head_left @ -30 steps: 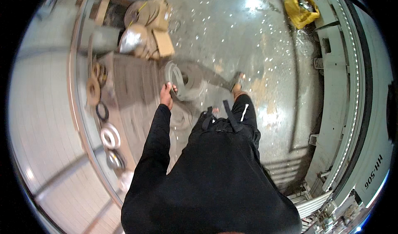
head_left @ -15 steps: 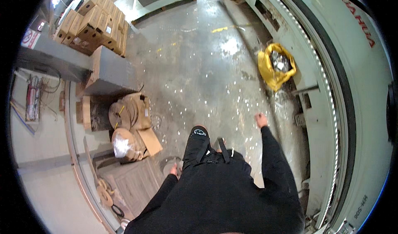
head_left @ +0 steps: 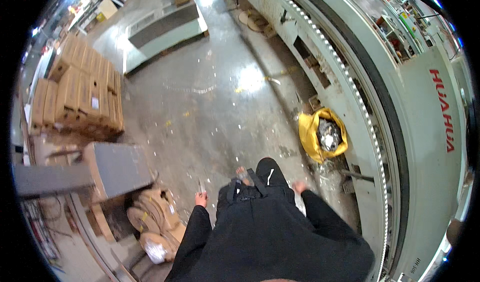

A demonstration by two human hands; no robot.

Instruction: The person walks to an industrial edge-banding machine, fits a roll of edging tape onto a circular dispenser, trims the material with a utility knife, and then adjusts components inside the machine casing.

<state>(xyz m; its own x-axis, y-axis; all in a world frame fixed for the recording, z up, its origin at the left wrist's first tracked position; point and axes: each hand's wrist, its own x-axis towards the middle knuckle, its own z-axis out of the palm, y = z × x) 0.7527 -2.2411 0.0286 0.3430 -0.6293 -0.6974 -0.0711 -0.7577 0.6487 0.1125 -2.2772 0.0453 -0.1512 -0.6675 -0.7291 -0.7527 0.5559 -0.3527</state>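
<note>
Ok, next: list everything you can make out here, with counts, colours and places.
Floor: one, grey, middle
Machine: one, pale grey-green, right side
Yellow bag: one, yellow, beside the machine
Scrap: uncounted, silvery and dark, inside the bag
Cardboard boxes: many, brown, stacked at left
Long low block: one, grey and white, upper left
Box-shaped block: one, grey, left
Rolls: several, brown, lower left
Wrapped item: one, silvery, lower left
Thin item: one, greyish, at the left grip
Left grip: one, bare, lower middle
Right grip: one, bare, blurred, lower middle
Top: one, black, bottom centre
</note>
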